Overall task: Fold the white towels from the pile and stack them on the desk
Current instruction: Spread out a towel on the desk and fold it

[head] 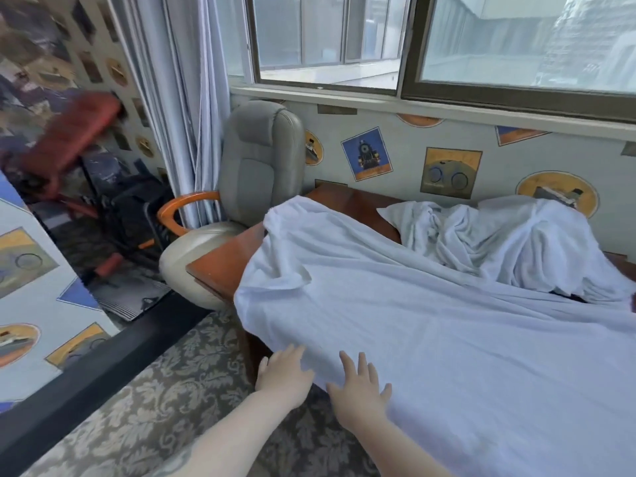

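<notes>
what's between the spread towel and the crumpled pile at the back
In the head view, a bare wedge of the reddish-brown wooden desk shows between the spread white towel and the crumpled white towel pile.

Both hands lie flat, the left hand (284, 375) and right hand (358, 390), on a white towel (430, 332) spread over the table (220, 266); the crumpled pile (499, 242) sits behind.

Even, cool daylight enters from the window (447, 39) at 12 o'clock. Shadows are soft. Wide-angle distortion bends edges; motion blur smears the 9 o'clock area.
</notes>
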A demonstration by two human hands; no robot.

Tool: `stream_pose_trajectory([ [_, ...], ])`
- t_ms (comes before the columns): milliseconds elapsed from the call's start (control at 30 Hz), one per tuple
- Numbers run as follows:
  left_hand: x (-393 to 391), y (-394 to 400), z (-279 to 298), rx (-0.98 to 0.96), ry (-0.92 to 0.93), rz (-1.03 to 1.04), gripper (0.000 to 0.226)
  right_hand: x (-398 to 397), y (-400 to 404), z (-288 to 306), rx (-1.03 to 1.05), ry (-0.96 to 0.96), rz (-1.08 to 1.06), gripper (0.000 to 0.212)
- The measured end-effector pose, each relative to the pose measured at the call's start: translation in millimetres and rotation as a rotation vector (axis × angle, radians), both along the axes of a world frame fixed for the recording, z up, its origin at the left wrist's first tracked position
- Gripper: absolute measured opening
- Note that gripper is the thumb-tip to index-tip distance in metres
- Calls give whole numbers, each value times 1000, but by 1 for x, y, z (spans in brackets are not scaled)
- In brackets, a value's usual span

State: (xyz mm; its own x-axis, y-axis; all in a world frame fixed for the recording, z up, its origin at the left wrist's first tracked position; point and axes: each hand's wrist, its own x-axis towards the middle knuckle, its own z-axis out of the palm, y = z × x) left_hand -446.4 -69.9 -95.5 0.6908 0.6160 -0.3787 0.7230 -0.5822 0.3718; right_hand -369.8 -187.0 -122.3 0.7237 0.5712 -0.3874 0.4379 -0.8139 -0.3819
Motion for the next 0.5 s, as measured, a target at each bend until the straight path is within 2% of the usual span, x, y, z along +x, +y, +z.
stream_pose_trajectory([
  [167,-6,71,-7,-25,-6,7,53,-6,74,4,26,39,-13,61],
  [367,40,140,-10,-52,-65,-28,59,30,150,-1,86,40,-80,63],
  [500,79,193,-14,-22,-86,-61,54,64,204,-21,130,45,-127,61],
])
